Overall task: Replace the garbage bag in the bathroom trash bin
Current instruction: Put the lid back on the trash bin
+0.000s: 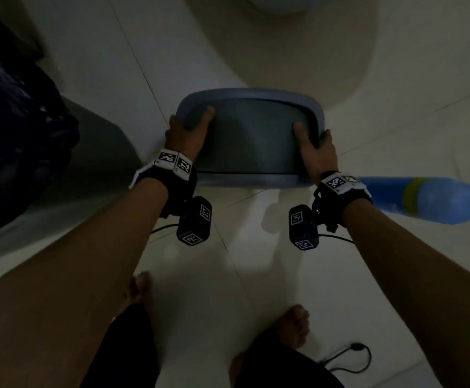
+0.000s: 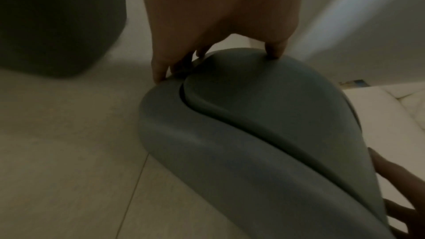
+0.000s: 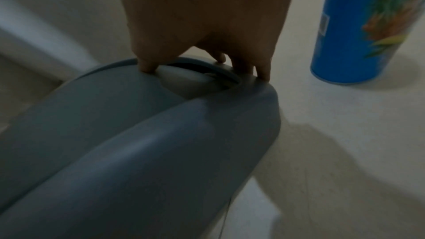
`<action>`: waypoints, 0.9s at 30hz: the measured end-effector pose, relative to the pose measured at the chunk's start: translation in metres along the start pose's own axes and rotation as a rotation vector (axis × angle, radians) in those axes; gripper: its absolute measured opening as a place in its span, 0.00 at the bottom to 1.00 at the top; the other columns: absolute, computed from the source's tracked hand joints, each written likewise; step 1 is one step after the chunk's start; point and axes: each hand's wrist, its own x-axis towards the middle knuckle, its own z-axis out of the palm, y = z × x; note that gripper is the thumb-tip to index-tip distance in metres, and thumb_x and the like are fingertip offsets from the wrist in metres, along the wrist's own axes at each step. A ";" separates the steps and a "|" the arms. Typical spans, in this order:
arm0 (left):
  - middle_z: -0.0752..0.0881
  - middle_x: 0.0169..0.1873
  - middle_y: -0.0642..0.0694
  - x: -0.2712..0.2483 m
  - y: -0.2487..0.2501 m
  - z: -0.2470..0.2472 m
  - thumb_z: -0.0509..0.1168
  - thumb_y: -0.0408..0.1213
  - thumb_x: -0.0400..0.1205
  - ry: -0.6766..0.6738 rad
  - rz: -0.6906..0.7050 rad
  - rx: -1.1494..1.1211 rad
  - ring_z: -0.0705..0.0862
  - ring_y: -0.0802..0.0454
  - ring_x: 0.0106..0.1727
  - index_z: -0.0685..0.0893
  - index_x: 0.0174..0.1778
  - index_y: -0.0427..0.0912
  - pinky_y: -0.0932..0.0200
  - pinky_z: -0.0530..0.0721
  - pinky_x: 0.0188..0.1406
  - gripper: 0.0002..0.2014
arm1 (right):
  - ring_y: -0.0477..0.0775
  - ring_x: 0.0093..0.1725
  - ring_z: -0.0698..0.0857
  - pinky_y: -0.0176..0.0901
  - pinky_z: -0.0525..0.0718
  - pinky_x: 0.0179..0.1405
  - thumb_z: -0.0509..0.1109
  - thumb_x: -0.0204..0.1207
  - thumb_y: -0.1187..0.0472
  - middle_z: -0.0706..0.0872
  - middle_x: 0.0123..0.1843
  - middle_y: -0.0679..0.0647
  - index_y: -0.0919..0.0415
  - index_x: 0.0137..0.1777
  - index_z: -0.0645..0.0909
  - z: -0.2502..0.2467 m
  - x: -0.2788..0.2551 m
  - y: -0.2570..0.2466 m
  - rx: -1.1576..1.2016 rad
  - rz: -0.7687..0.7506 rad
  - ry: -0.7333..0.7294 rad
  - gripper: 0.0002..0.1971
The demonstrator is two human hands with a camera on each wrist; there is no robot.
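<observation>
Here the grey swing-top bin lid [image 1: 252, 180] is gripped at its ends by the left hand [image 1: 185, 135] and right hand [image 1: 316, 152], thumbs pressed on the flap.

There is one grey-blue bin lid [image 1: 252, 137], made of one outer frame and one swing flap inside it, and two hands are on it: one left hand [image 1: 185, 135] and one right hand [image 1: 316, 151]. On the floor there are one blue spray can [image 1: 424, 200], one dark bin body [image 2: 57, 23], one black garbage bag [image 1: 15, 130] and one loose black cable [image 1: 348, 357]. Two bare feet show, and each wrist carries one strap and one camera block, two of each.
</observation>
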 end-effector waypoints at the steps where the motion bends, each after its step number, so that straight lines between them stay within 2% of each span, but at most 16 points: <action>1: 0.62 0.83 0.40 -0.001 -0.002 0.000 0.65 0.69 0.73 -0.013 0.003 -0.012 0.67 0.40 0.80 0.52 0.85 0.41 0.48 0.68 0.79 0.53 | 0.64 0.82 0.66 0.55 0.66 0.79 0.63 0.74 0.29 0.61 0.85 0.60 0.60 0.86 0.49 0.000 -0.001 0.000 0.013 0.007 0.003 0.50; 3: 0.65 0.81 0.41 -0.009 0.000 -0.003 0.67 0.70 0.71 -0.024 0.007 -0.003 0.70 0.41 0.78 0.55 0.84 0.41 0.51 0.72 0.76 0.53 | 0.64 0.82 0.65 0.55 0.66 0.79 0.62 0.73 0.28 0.60 0.86 0.60 0.58 0.86 0.49 -0.004 -0.006 0.000 0.027 0.014 0.020 0.51; 6: 0.66 0.81 0.41 -0.036 0.016 -0.010 0.64 0.74 0.60 -0.037 0.040 0.023 0.69 0.39 0.79 0.55 0.84 0.42 0.46 0.71 0.78 0.61 | 0.64 0.83 0.64 0.57 0.64 0.81 0.62 0.74 0.28 0.59 0.86 0.60 0.56 0.87 0.49 -0.024 -0.029 -0.008 0.057 0.011 0.049 0.50; 7: 0.64 0.81 0.40 -0.050 0.023 -0.015 0.63 0.75 0.60 -0.031 0.042 0.031 0.67 0.39 0.80 0.53 0.85 0.42 0.45 0.69 0.79 0.62 | 0.64 0.83 0.64 0.57 0.64 0.81 0.62 0.74 0.28 0.59 0.86 0.60 0.56 0.87 0.49 -0.033 -0.040 -0.013 0.064 0.009 0.055 0.49; 11: 0.58 0.83 0.38 -0.122 0.052 -0.037 0.64 0.69 0.73 -0.028 0.030 0.050 0.60 0.36 0.82 0.46 0.86 0.44 0.43 0.63 0.81 0.54 | 0.65 0.82 0.65 0.58 0.66 0.79 0.61 0.72 0.26 0.61 0.85 0.60 0.57 0.86 0.52 -0.083 -0.100 -0.045 0.049 0.017 0.058 0.50; 13: 0.58 0.83 0.37 -0.168 0.070 -0.054 0.64 0.70 0.72 -0.042 0.063 0.052 0.60 0.35 0.82 0.46 0.86 0.45 0.42 0.62 0.81 0.54 | 0.64 0.82 0.65 0.58 0.65 0.80 0.62 0.72 0.25 0.61 0.85 0.60 0.56 0.86 0.53 -0.115 -0.131 -0.064 0.041 0.014 0.065 0.51; 15: 0.60 0.82 0.38 -0.212 0.087 -0.073 0.63 0.74 0.67 -0.062 0.094 0.047 0.62 0.35 0.81 0.47 0.86 0.47 0.41 0.64 0.80 0.57 | 0.65 0.82 0.66 0.59 0.66 0.80 0.62 0.70 0.24 0.62 0.85 0.60 0.57 0.86 0.54 -0.146 -0.163 -0.082 0.040 0.013 0.067 0.52; 18: 0.61 0.82 0.39 -0.267 0.110 -0.103 0.62 0.74 0.68 -0.051 0.131 0.055 0.62 0.35 0.81 0.48 0.85 0.50 0.38 0.64 0.79 0.55 | 0.66 0.76 0.72 0.61 0.72 0.74 0.59 0.57 0.17 0.69 0.81 0.61 0.59 0.82 0.61 -0.182 -0.212 -0.112 0.045 -0.002 0.050 0.59; 20: 0.62 0.81 0.39 -0.295 0.123 -0.122 0.62 0.74 0.68 -0.026 0.144 0.064 0.62 0.35 0.80 0.49 0.85 0.51 0.36 0.64 0.79 0.54 | 0.66 0.75 0.74 0.61 0.73 0.74 0.58 0.54 0.17 0.71 0.79 0.60 0.58 0.80 0.63 -0.199 -0.239 -0.131 0.037 -0.018 0.050 0.60; 25: 0.61 0.81 0.38 -0.339 0.131 -0.180 0.66 0.72 0.69 0.059 0.155 0.021 0.62 0.35 0.81 0.51 0.85 0.49 0.38 0.63 0.80 0.54 | 0.64 0.75 0.75 0.63 0.73 0.74 0.59 0.59 0.18 0.72 0.79 0.59 0.56 0.80 0.64 -0.210 -0.294 -0.174 -0.013 -0.094 0.003 0.55; 27: 0.63 0.81 0.38 -0.342 0.122 -0.209 0.66 0.74 0.65 0.097 0.146 -0.022 0.64 0.35 0.80 0.54 0.84 0.49 0.37 0.65 0.79 0.56 | 0.64 0.75 0.74 0.61 0.73 0.75 0.60 0.61 0.19 0.72 0.79 0.59 0.56 0.80 0.64 -0.196 -0.311 -0.193 -0.042 -0.132 -0.031 0.55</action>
